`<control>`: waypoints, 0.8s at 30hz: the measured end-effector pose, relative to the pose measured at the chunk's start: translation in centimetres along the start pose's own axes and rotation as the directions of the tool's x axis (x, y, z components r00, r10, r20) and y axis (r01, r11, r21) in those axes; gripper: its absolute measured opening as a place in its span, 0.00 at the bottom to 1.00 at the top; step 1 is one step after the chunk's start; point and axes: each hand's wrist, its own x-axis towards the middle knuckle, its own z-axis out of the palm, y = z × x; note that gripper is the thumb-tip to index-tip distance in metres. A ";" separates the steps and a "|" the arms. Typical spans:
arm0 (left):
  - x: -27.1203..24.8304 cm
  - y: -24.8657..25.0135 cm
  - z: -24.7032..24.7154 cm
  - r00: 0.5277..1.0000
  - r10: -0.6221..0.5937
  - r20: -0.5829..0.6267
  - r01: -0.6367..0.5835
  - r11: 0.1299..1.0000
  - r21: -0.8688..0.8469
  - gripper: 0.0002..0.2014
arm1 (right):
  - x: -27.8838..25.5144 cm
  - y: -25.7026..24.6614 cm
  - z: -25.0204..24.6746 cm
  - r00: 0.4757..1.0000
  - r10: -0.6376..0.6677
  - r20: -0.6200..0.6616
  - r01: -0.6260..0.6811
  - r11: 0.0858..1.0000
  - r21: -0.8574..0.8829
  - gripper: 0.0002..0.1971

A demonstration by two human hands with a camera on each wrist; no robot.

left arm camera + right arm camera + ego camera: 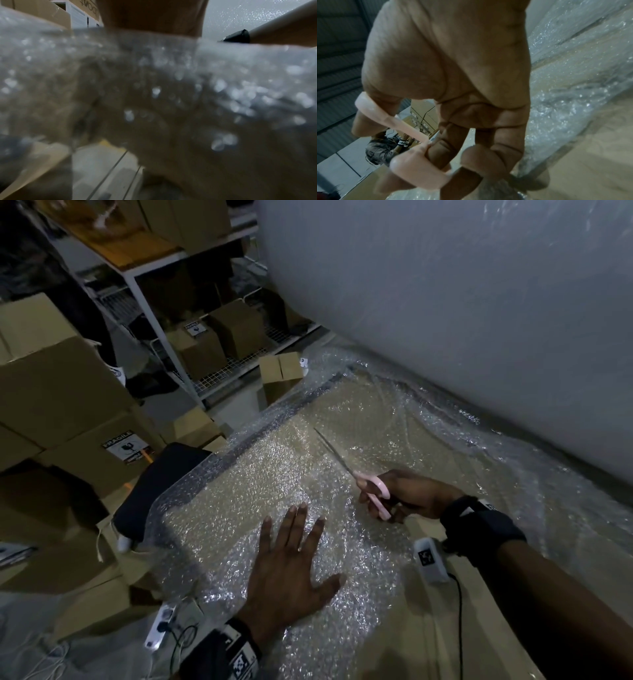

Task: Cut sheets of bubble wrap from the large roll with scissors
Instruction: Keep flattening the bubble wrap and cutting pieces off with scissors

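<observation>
I see my left hand [291, 573] lying flat, fingers straight and spread, pressing on the bubble wrap sheet [274, 474] spread across the desk [479, 611]. My right hand [407, 494] is curled through the pink handles of the scissors [359, 477], thumb in one loop and fingers in the other, as the right wrist view shows. The blades look closed and point far-left, above the sheet. The large roll [445, 285] lies along the far right, and the sheet runs out from under it toward me. Its left edge hangs past the desk near a dark object [150, 491]. Cardboard boxes [61, 392] are stacked on the left, with a white wire shelf [164, 347] behind them.
</observation>
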 end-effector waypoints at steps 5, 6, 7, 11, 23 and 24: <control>0.0 0.0 -0.2 1.000 0.003 -0.007 -0.003 1.000 -0.008 0.51 | 0.3 -0.2 0.0 0.998 -0.061 -0.014 0.060 0.998 -0.014 0.35; 0.0 0.0 -0.2 1.000 0.005 -0.008 -0.005 1.000 -0.008 0.51 | 0.3 -0.3 0.1 0.998 -0.065 -0.011 0.065 0.998 -0.011 0.33; 0.0 -0.1 -0.1 1.000 0.006 -0.008 -0.006 1.000 -0.006 0.51 | 0.3 -0.3 0.2 0.998 -0.068 0.001 0.068 0.998 -0.008 0.30; 0.0 -0.1 -0.2 1.000 0.002 -0.005 -0.002 1.000 -0.003 0.51 | 1.2 0.0 0.4 0.997 -0.065 0.042 0.064 0.998 0.010 0.35; -0.2 -0.1 0.1 1.000 0.009 -0.025 -0.009 1.000 -0.019 0.51 | -1.7 -0.7 -0.3 0.999 0.036 0.000 -0.036 0.995 -0.089 0.40; -0.2 -0.1 0.1 1.000 0.010 -0.022 -0.010 1.000 -0.016 0.51 | -2.3 -0.6 -0.5 0.999 0.038 0.001 -0.038 0.994 -0.103 0.40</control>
